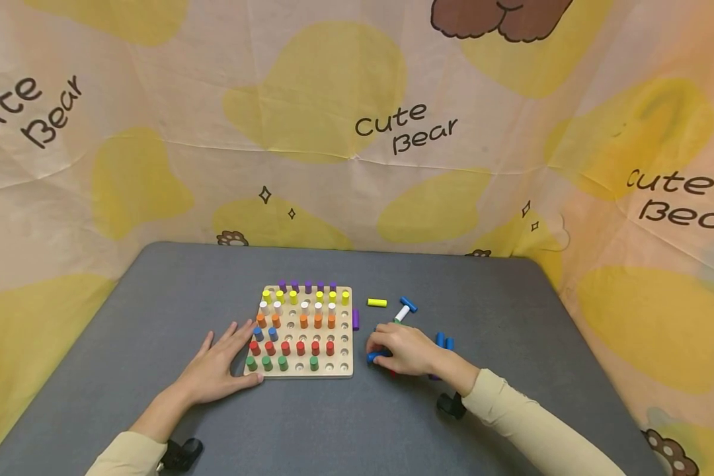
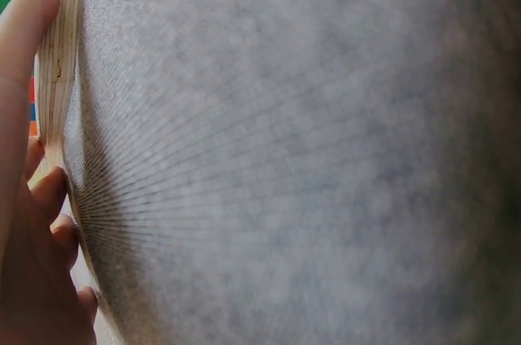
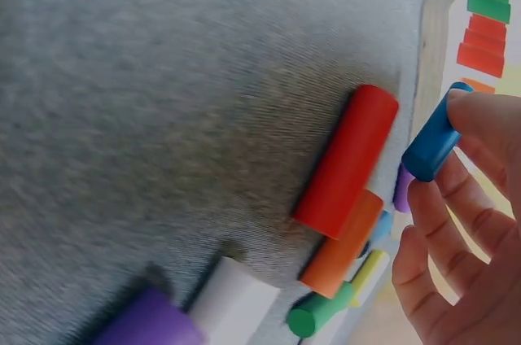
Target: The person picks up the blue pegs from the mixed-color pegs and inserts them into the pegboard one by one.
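My right hand point(image 1: 407, 347) pinches a blue peg point(image 3: 435, 137) between thumb and fingers, to the right of a wooden pegboard point(image 1: 336, 375). Rows of purple, yellow, white, orange, blue, red and green pegs stand upright in the board. Two blue pegs point(image 1: 266, 334) are at the left end of their row, with bare holes to their right. With fingers spread, my left hand point(image 1: 211, 370) rests along the board's left edge, its thumb at the front left corner. The left wrist view shows the thumb point(image 2: 32, 28) against the wooden side.
Loose pegs lie right of the board: a yellow one point(image 1: 377, 303), a white one point(image 1: 402, 313), blue ones point(image 1: 440, 339) and a purple one point(image 1: 356, 320) beside the edge. Under the right hand are a red peg point(image 3: 346, 162), an orange peg point(image 3: 342, 243) and a green peg point(image 3: 319, 311).
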